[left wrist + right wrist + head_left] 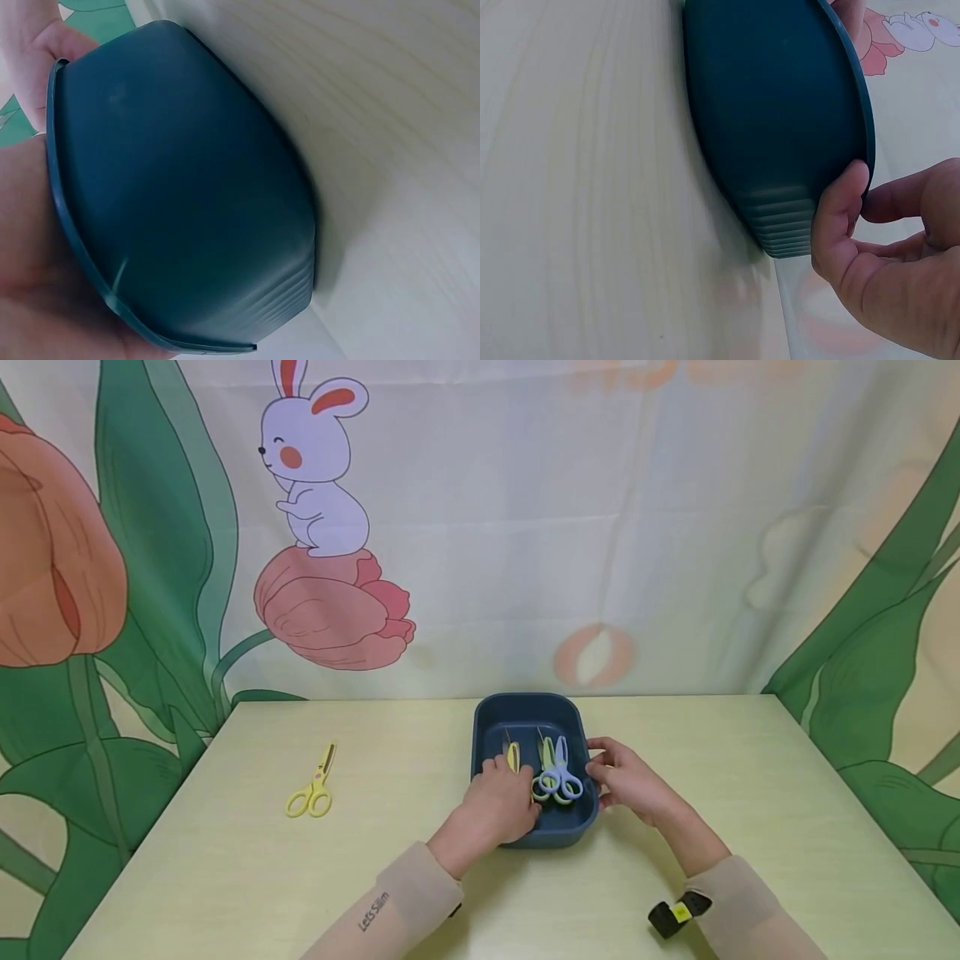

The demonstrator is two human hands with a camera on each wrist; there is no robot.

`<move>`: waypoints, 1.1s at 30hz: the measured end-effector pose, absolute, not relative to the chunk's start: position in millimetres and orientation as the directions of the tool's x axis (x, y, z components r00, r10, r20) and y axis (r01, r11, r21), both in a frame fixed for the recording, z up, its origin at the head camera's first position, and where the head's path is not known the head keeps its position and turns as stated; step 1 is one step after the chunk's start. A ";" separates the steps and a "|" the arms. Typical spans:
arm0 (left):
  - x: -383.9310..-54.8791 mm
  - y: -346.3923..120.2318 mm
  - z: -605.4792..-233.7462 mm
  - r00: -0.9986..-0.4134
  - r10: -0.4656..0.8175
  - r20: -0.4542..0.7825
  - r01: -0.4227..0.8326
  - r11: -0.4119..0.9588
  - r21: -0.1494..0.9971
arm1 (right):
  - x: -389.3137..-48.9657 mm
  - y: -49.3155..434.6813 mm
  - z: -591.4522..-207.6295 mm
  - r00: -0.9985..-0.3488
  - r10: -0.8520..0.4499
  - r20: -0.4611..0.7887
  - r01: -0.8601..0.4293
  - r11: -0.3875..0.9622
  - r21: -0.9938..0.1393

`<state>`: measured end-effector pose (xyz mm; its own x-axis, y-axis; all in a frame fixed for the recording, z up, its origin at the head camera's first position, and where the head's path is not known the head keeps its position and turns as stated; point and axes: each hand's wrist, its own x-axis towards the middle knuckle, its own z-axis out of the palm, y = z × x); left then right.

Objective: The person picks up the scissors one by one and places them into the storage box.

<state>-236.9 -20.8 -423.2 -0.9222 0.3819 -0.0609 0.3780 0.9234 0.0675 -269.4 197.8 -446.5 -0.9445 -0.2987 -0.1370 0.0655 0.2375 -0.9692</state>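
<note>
A dark blue plastic bin (529,839) sits on the table toward its back edge. Reaching over its near left side, my left hand (501,802) has its fingers down inside, curled over a pair of yellow scissors (513,757); their handles are mostly hidden under it. Beside that hand in the bin lie blue scissors (561,772) on top of green scissors (547,750). My right hand (900,262) pinches the rim on the right side, thumb on the outer wall. In the left wrist view, the bin's wall hides my left fingertips.
Another pair of yellow scissors (311,789) lies on the left part of the table (225,877), blades pointing away. Behind the table hangs a printed cloth (480,527) with a rabbit and tulips. A black strapped device (675,914) is on my right wrist.
</note>
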 end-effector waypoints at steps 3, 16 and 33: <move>-237.3 -21.4 -423.7 -0.921 0.386 -0.050 0.383 0.922 0.063 | -269.2 197.8 -446.1 -0.945 -0.297 -0.138 0.066 0.241 -0.968; -233.5 -25.7 -419.2 -0.900 0.435 0.020 0.435 0.895 0.104 | -267.7 197.6 -442.4 -0.944 -0.298 -0.144 0.072 0.241 -0.968; -227.0 -51.0 -413.2 -0.844 0.514 0.152 0.533 0.836 0.131 | -268.0 196.7 -443.4 -0.939 -0.311 -0.147 0.072 0.241 -0.968</move>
<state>-227.0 -51.0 -413.2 -0.8443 0.5141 0.1516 0.5326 0.8361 0.1311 -268.0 196.7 -443.4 -0.9390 -0.3108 -0.1470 0.0717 0.2412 -0.9678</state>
